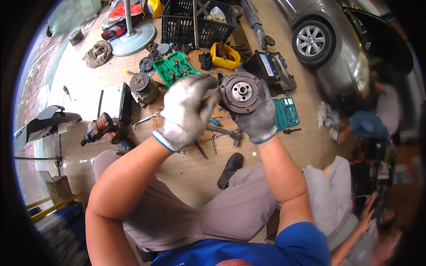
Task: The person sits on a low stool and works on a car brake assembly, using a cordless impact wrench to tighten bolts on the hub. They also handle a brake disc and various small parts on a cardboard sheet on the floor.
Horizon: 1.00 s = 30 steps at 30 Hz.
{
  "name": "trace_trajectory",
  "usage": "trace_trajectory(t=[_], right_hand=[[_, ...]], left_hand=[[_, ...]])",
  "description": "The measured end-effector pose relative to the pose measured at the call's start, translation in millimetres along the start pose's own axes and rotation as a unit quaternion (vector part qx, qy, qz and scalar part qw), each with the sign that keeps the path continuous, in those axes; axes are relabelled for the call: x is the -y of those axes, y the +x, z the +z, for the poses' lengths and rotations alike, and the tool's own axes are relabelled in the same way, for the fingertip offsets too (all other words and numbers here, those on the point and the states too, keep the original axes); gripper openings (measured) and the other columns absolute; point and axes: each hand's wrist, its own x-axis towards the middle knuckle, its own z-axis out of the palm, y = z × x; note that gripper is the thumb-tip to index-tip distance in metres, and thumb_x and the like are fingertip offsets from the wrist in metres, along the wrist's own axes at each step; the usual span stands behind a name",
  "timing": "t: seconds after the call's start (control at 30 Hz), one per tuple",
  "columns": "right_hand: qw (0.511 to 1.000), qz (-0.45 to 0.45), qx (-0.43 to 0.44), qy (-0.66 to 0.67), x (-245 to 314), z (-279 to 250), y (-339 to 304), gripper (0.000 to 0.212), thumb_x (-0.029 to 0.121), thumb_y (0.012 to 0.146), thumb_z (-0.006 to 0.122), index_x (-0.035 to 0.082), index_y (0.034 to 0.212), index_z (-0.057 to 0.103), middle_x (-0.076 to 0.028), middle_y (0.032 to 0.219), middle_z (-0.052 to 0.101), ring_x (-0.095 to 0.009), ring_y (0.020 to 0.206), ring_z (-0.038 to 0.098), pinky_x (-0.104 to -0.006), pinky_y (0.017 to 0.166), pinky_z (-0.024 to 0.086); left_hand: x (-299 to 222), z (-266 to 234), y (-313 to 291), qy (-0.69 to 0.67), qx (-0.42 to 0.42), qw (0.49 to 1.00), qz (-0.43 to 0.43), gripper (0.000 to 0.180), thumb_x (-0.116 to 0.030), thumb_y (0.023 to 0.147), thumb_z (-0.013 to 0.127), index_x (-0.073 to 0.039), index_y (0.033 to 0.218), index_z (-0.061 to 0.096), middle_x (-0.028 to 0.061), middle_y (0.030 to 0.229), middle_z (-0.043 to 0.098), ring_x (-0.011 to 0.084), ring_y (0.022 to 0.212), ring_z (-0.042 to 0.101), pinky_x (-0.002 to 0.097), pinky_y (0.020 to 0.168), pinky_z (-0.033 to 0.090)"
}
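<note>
In my right hand (257, 119), which wears a grey-stained work glove, is a round metal compressor clutch (236, 98). Its face is turned up, with a dark outer ring and a shiny hub in the middle; whatever lies beneath is hidden. The fingers wrap its right side and underside. My left hand (184, 111), in a white glove with a blue cuff edge, hovers just left of the clutch. Motion blurs its bent fingers, but a gap shows between them and the thumb, and I see nothing in it. A hammer (235, 136) and spanners (146, 119) lie on the floor below.
A cordless drill (101, 128) and a cylindrical metal part (144, 88) stand to the left. Beyond are a green tool case (175, 67), a black crate (177, 29) and a car battery (266, 66). A teal socket set (288, 113) lies right, near a grey car (339, 57) and other people.
</note>
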Motion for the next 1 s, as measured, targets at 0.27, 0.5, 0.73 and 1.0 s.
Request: trace_trajectory(t=[0.27, 0.5, 0.73, 1.0], right_hand=[[0.997, -0.01, -0.078, -0.027, 3, -1, 4, 0.062, 0.053, 0.107, 0.043, 0.005, 0.147, 0.048, -0.015, 0.139, 0.06, -0.032, 0.13, 0.059, -0.0497, 0.108, 0.052], [0.999, -0.011, 0.007, -0.037, 2, -12, 4, 0.053, 0.043, 0.11, 0.041, 0.001, 0.141, 0.051, -0.017, 0.136, 0.062, -0.032, 0.126, 0.062, -0.0493, 0.109, 0.052], [0.924, -0.075, -0.02, -0.375, -13, -17, 7, 0.039, 0.027, 0.109, 0.046, -0.002, 0.134, 0.054, -0.018, 0.129, 0.067, -0.033, 0.118, 0.066, -0.0437, 0.098, 0.058], [0.987, -0.071, -0.042, -0.138, -12, 11, 15, 0.033, 0.025, 0.107, 0.048, 0.0, 0.125, 0.059, -0.017, 0.114, 0.07, -0.027, 0.102, 0.071, -0.0395, 0.089, 0.06]], left_hand=[[30, -11, 12, -0.091, -0.022, 0.968, -0.231, 0.032, -0.021, 0.102, 0.062, 0.004, 0.12, 0.069, 0.0153, 0.106, 0.074, 0.0191, 0.096, 0.069, 0.0325, 0.089, 0.055], [32, -15, 10, -0.094, 0.003, 0.964, -0.249, 0.036, -0.027, 0.104, 0.059, 0.002, 0.122, 0.069, 0.0144, 0.107, 0.075, 0.0191, 0.098, 0.068, 0.0336, 0.089, 0.053], [21, -12, 17, -0.18, 0.084, 0.91, -0.365, 0.046, -0.038, 0.104, 0.057, 0.002, 0.123, 0.067, 0.0138, 0.102, 0.071, 0.0195, 0.093, 0.064, 0.0328, 0.086, 0.051], [9, 10, 18, -0.359, 0.163, 0.797, -0.457, 0.051, -0.049, 0.106, 0.052, -0.003, 0.125, 0.064, 0.0095, 0.109, 0.068, 0.0186, 0.096, 0.064, 0.0336, 0.085, 0.053]])
